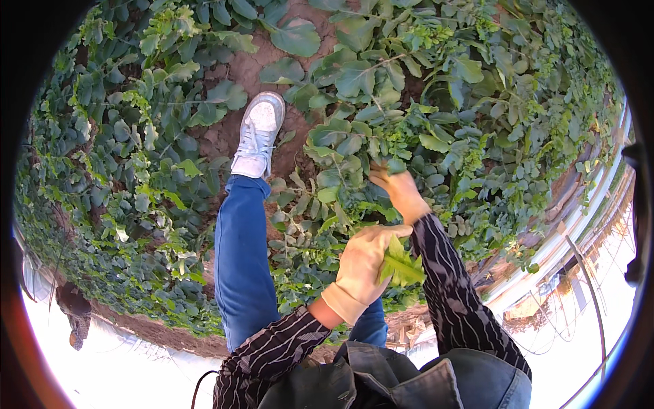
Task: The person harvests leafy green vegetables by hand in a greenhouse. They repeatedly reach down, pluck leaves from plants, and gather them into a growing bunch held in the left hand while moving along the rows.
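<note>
My left hand (361,262), in a pale cream glove, is closed around a bunch of green leaves (402,266). The leaves stick out on its right side, close to my right sleeve. Farther forward, my right hand (402,193) reaches into the leafy plants (354,160). Its fingertips are blurred and partly hidden among the foliage, so I cannot tell whether they grip a stem or leaf. Broad lobed leaves and smaller bright green shoots surround that hand.
A strip of bare brown soil (289,24) runs between the plant rows. My white shoe (255,136) stands on it, below a blue trouser leg (245,259). Dense greenery (102,170) spreads on the left. At the far right are pale curved strips (579,235) and thin poles (593,293).
</note>
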`<move>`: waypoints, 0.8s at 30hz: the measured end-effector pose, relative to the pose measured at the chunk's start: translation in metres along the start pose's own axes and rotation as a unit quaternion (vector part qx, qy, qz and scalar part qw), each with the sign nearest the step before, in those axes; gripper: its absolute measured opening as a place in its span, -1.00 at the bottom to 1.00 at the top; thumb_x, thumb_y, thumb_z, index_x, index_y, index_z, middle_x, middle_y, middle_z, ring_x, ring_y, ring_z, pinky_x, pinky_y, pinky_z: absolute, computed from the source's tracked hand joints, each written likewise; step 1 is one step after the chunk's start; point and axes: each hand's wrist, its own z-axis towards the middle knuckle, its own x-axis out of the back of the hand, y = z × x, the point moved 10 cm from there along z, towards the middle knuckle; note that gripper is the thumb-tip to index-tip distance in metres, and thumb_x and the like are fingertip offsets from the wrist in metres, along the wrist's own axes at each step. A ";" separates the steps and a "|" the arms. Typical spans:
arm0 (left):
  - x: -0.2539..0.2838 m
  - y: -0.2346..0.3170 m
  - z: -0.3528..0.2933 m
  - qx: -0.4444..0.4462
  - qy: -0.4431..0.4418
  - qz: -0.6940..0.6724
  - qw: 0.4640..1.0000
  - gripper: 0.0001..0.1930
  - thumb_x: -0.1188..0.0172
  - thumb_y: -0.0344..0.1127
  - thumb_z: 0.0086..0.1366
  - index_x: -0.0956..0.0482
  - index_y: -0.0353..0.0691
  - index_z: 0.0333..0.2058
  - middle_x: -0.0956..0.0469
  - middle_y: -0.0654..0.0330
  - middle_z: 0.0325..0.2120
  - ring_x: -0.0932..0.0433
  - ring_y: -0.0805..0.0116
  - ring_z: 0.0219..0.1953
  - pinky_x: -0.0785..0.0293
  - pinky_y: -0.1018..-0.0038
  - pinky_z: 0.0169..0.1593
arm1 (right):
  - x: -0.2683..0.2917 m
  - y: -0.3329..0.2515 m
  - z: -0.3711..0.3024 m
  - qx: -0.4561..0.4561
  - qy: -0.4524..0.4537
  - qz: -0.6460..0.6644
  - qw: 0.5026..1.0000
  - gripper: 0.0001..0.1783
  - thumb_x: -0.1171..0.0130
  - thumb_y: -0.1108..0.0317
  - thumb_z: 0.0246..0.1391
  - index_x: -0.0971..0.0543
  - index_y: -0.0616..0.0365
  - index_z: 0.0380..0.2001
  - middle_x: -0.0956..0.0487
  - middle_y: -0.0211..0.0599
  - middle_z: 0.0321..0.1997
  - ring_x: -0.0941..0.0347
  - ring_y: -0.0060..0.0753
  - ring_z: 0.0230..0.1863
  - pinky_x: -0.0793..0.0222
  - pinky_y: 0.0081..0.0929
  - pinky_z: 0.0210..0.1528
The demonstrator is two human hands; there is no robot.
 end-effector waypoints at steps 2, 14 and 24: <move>0.000 -0.007 0.000 0.023 -0.011 -0.002 1.000 -0.62 -0.19 -0.45 0.04 -0.49 -0.23 -0.09 -0.59 0.06 -0.16 -0.55 -0.04 -0.11 -0.45 0.21 0.00 | -0.038 0.026 0.028 -0.086 -0.080 -0.096 0.988 -0.50 0.02 0.41 0.19 -0.32 0.03 0.22 -0.55 -0.09 -0.01 -0.52 -0.06 -0.06 -0.44 -0.33 -0.10; 0.000 -0.010 -0.005 0.050 -0.030 -0.016 0.998 -0.52 -0.16 -0.51 -0.02 -0.47 -0.22 -0.02 -0.59 -0.02 -0.20 -0.55 -0.09 -0.13 -0.45 0.20 -0.02 | -0.074 0.061 0.056 -0.139 -0.140 -0.187 0.962 -0.41 -0.09 0.29 0.11 -0.29 0.05 0.23 -0.53 -0.03 0.01 -0.47 0.01 -0.01 -0.40 -0.25 -0.04; -0.002 -0.017 -0.007 0.044 -0.027 -0.014 0.999 -0.57 -0.21 -0.50 -0.02 -0.44 -0.26 -0.09 -0.58 0.00 -0.12 -0.55 -0.10 -0.13 -0.46 0.19 -0.05 | -0.087 0.063 0.055 -0.078 -0.135 -0.133 0.979 -0.37 -0.20 0.24 0.02 -0.34 0.09 0.18 -0.50 0.03 0.02 -0.42 0.07 0.03 -0.36 -0.19 0.02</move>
